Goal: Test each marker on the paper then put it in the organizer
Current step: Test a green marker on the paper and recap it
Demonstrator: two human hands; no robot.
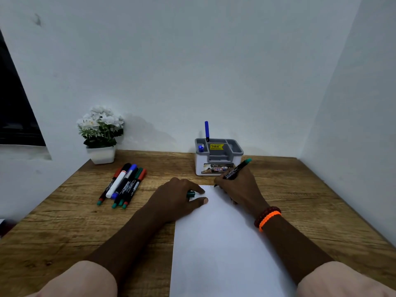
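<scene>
Right hand [237, 185]: fingers curled round green marker [236, 169], tip touching top edge of paper [216, 243], green end pointing up and right. Left hand [177, 196]: thumb and forefinger pinching green cap [190, 194], hand resting at paper's upper left corner. Right wrist: orange and dark red bracelets [267, 217]. Organizer [218, 156] just behind right hand, two blue markers [206, 130] in rear left compartments. Loose markers [124, 184] grouped left on wooden table [64, 221]. White potted flowers [100, 133] at far left.
</scene>
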